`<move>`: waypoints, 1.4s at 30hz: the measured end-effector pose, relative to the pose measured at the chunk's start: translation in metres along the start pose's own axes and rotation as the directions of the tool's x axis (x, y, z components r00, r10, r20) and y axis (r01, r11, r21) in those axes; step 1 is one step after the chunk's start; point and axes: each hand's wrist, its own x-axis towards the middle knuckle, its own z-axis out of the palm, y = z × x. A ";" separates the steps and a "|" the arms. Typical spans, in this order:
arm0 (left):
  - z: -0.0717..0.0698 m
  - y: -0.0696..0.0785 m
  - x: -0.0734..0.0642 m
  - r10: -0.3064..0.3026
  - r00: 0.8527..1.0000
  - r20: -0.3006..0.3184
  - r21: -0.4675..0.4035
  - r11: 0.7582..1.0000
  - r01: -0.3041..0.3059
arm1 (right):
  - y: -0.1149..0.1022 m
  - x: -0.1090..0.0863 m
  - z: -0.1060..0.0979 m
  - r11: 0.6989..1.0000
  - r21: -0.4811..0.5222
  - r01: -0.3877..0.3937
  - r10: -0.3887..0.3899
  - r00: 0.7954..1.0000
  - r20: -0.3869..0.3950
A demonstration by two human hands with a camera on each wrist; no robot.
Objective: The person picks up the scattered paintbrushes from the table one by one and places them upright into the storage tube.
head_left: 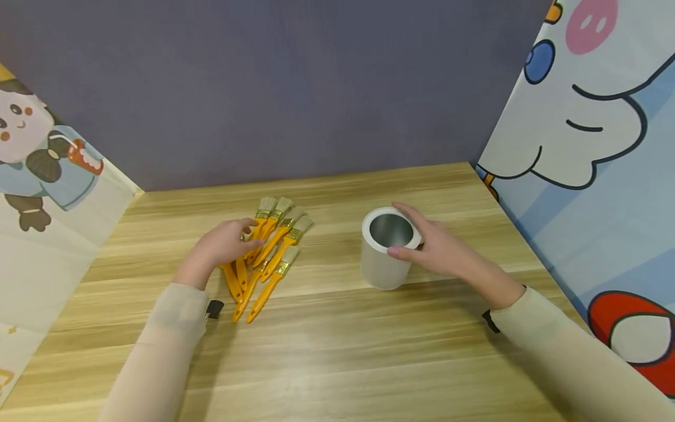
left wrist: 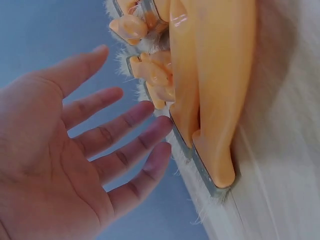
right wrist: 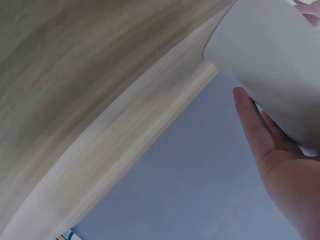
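Several paintbrushes [head_left: 269, 285] with yellow-orange handles and pale bristles lie in an overlapping fan on the wooden table, bristles pointing away. Over their left side hovers my left hand [head_left: 224, 241], fingers spread and holding nothing. In the left wrist view its fingertips are right beside the orange handles [left wrist: 222, 75]. To the right stands a white cylindrical cup [head_left: 382, 269], upright, with a grey inside. My right hand [head_left: 440, 246] holds it from the right, thumb at the near rim and fingers round the far side. The right wrist view shows fingers along the cup's wall [right wrist: 275, 60].
The wooden table [head_left: 327, 363] ends at a dark grey-blue panel [head_left: 306, 88] at the back. Cartoon-printed walls stand at the left [head_left: 58, 264] and right [head_left: 622, 234]. Bare wood lies between the brushes and the cup.
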 end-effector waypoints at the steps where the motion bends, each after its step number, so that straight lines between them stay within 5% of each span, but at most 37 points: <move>1: 0.000 0.000 0.002 0.001 1.000 -0.001 0.001 1.000 -0.001 | 0.001 0.000 0.000 1.000 0.005 -0.004 0.004 1.000 -0.003; 18: -0.023 0.014 0.045 0.001 1.000 0.012 0.013 1.000 -0.001 | 0.002 0.002 0.005 1.000 0.024 -0.009 0.010 0.999 -0.037; 24: -0.021 0.021 0.062 -0.041 0.999 0.031 0.043 0.998 0.039 | 0.005 0.001 0.007 1.000 0.025 -0.005 0.006 0.999 -0.039; 42: -0.004 0.025 0.093 -0.124 0.990 -0.070 0.145 0.981 0.133 | 0.006 0.000 0.007 1.000 0.023 -0.002 0.002 0.999 -0.040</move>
